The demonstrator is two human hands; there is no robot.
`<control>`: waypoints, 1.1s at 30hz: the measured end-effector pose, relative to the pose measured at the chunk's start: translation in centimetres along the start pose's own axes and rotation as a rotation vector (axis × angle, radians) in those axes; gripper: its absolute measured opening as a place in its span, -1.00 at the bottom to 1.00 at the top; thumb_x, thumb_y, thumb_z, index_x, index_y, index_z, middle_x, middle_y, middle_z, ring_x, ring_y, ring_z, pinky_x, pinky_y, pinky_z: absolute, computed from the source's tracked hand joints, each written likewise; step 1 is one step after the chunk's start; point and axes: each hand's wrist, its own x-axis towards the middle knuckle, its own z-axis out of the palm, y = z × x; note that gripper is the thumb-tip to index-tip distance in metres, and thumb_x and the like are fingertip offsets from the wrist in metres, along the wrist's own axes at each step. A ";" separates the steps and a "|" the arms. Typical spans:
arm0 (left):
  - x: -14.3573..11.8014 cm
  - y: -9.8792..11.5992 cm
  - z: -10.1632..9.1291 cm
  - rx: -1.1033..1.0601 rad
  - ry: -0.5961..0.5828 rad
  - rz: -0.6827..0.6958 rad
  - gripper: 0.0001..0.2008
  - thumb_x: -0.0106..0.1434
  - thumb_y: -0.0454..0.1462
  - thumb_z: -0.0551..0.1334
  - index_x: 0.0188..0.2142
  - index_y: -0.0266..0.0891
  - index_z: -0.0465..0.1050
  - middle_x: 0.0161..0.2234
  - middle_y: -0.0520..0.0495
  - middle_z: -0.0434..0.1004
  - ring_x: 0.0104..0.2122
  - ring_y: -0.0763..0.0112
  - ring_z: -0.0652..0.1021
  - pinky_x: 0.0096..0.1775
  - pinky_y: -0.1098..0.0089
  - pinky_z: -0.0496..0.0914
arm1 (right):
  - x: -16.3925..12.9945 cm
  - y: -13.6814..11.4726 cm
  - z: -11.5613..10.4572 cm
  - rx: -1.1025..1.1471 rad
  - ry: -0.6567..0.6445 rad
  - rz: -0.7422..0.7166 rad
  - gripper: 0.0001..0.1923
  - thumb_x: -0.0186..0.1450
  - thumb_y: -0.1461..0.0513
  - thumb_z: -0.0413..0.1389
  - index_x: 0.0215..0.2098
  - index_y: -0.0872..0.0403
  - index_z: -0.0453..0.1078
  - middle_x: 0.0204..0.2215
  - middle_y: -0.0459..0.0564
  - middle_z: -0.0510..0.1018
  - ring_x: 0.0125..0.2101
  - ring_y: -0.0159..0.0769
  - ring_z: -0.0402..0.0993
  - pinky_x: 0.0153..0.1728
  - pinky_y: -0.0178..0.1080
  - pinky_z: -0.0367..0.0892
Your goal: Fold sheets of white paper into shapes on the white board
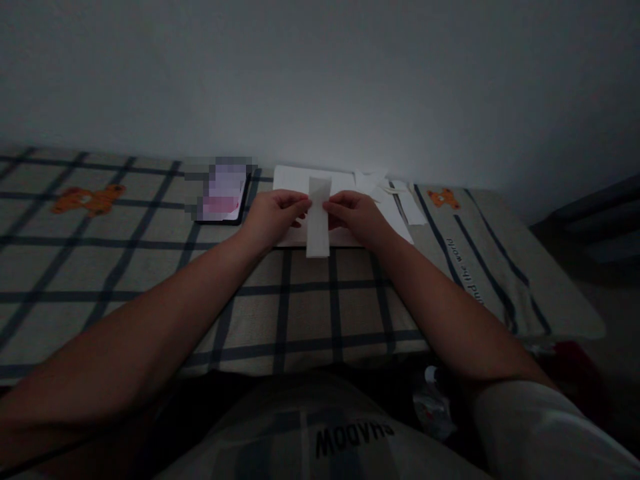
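Note:
Between my two hands is a narrow strip of white paper (318, 230), upright in the view, its lower end reaching past the front edge of a white pad or sheet (293, 175). My left hand (275, 215) pinches the strip's left edge with thumb and forefinger. On the opposite edge, my right hand (356, 212) pinches it the same way. Both hands are over the white sheet, which they partly cover. Several white paper pieces (411, 205) lie to the right of the sheet, some overlapping it.
A tablet or phone with a lit, blurred screen (225, 190) lies left of my hands. A checked cloth (165, 267) with bear prints covers the table. Behind it rises a plain wall (320, 80). A clear plastic bottle (433, 403) stands below the table's front edge.

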 end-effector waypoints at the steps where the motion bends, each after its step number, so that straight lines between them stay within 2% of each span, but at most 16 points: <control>1: 0.0 -0.1 0.0 -0.017 -0.009 -0.013 -0.89 0.21 -0.26 0.38 -0.33 -0.29 0.63 -0.46 -0.01 0.59 -0.52 0.51 0.50 -0.42 0.48 0.45 | 0.0 -0.1 0.0 -0.016 0.018 -0.011 -0.69 0.13 0.05 0.39 -0.37 0.07 0.47 -0.48 -0.13 0.61 -0.48 -0.39 0.56 -0.36 -0.25 0.55; 7: 0.2 -0.6 0.0 -0.037 -0.100 -0.062 -0.85 0.12 -0.25 0.45 -0.32 -0.28 0.65 -0.45 -0.04 0.63 -0.52 0.48 0.53 -0.40 0.43 0.47 | -0.1 -0.5 0.0 -0.070 0.144 -0.046 -0.71 0.15 0.05 0.38 -0.39 0.07 0.48 -0.52 -0.12 0.58 -0.50 -0.39 0.53 -0.39 -0.26 0.52; 11: 0.2 -0.3 -0.2 -0.012 -0.047 -0.024 -0.88 0.13 -0.25 0.42 -0.36 -0.27 0.64 -0.46 -0.03 0.62 -0.52 0.48 0.52 -0.39 0.44 0.47 | -0.2 -0.3 0.1 -0.002 0.068 0.006 -0.68 0.12 0.03 0.40 -0.29 0.05 0.55 -0.41 -0.10 0.65 -0.42 -0.36 0.59 -0.29 -0.20 0.58; 14: 0.0 -0.1 -0.2 -0.028 -0.014 -0.005 -0.89 0.13 -0.26 0.42 -0.37 -0.27 0.63 -0.47 -0.01 0.60 -0.51 0.50 0.51 -0.39 0.46 0.47 | -0.2 -0.3 0.1 -0.013 0.010 -0.006 -0.74 0.11 0.08 0.40 -0.31 0.05 0.59 -0.39 -0.11 0.67 -0.41 -0.36 0.60 -0.25 -0.20 0.59; 17: 0.1 -0.2 -0.1 -0.045 -0.015 -0.026 -0.88 0.13 -0.24 0.42 -0.36 -0.27 0.62 -0.44 -0.03 0.62 -0.48 0.48 0.54 -0.37 0.45 0.49 | -0.3 -0.6 0.2 -0.045 0.056 -0.040 -0.79 0.12 0.10 0.39 -0.39 0.05 0.57 -0.45 -0.12 0.65 -0.44 -0.36 0.57 -0.28 -0.20 0.58; 21: 0.2 -0.4 0.0 -0.061 -0.066 -0.070 -0.87 0.12 -0.25 0.43 -0.34 -0.27 0.63 -0.45 -0.04 0.62 -0.48 0.46 0.55 -0.36 0.42 0.50 | -0.3 -0.9 0.4 -0.050 0.123 -0.050 -0.78 0.12 0.09 0.38 -0.40 0.06 0.56 -0.48 -0.12 0.62 -0.45 -0.35 0.56 -0.28 -0.18 0.59; 23: 0.2 -0.3 0.0 -0.057 -0.061 -0.059 -0.90 0.12 -0.27 0.42 -0.36 -0.27 0.63 -0.46 -0.03 0.62 -0.49 0.47 0.55 -0.36 0.43 0.50 | -0.3 -0.7 0.5 -0.017 0.126 -0.035 -0.74 0.12 0.07 0.39 -0.33 0.05 0.59 -0.45 -0.11 0.64 -0.42 -0.35 0.58 -0.26 -0.17 0.60; 26: 0.1 0.1 -0.1 -0.069 0.002 -0.017 -0.92 0.12 -0.29 0.40 -0.38 -0.28 0.62 -0.46 -0.02 0.61 -0.47 0.47 0.54 -0.36 0.45 0.50 | -0.3 -0.4 0.5 0.035 0.061 0.003 -0.66 0.11 0.05 0.41 -0.21 0.04 0.60 -0.36 -0.09 0.69 -0.38 -0.34 0.61 -0.23 -0.16 0.61; 29: 0.1 0.2 0.0 -0.069 0.025 -0.017 -0.91 0.13 -0.29 0.40 -0.37 -0.29 0.63 -0.43 -0.04 0.63 -0.45 0.46 0.56 -0.36 0.45 0.50 | -0.3 -0.3 0.5 0.006 0.025 0.015 -0.71 0.09 0.08 0.42 -0.30 0.06 0.59 -0.40 -0.10 0.67 -0.43 -0.37 0.59 -0.29 -0.21 0.60; 33: -0.1 0.1 0.1 -0.086 -0.058 -0.061 -0.87 0.15 -0.25 0.41 -0.33 -0.28 0.65 -0.40 -0.06 0.65 -0.43 0.43 0.58 -0.32 0.40 0.52 | -0.3 -0.7 0.5 -0.012 0.102 -0.028 -0.75 0.09 0.10 0.42 -0.42 0.08 0.54 -0.50 -0.13 0.61 -0.50 -0.40 0.55 -0.37 -0.24 0.57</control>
